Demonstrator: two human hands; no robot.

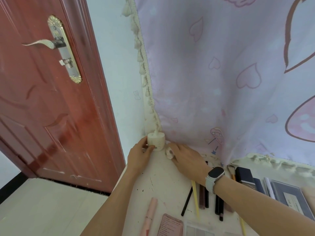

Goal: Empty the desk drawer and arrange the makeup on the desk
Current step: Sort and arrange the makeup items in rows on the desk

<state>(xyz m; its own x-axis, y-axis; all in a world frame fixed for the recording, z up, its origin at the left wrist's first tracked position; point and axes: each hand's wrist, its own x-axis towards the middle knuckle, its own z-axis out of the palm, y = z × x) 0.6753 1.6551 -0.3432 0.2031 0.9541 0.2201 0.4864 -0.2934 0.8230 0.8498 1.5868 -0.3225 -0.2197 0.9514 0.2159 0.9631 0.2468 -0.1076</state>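
Two bare forearms, sleeveless in view. Right wrist: smartwatch (216, 174), dark rounded-square face, pale grey band. Left wrist unadorned.

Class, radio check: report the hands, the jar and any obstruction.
Left hand grips white jar at desk corner. Right hand holds small pale item. Curtain crowds behind.

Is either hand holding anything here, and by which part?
The left hand holds the white pump bottle low on its side wall. The right hand pinches a small pale object at its fingertips.
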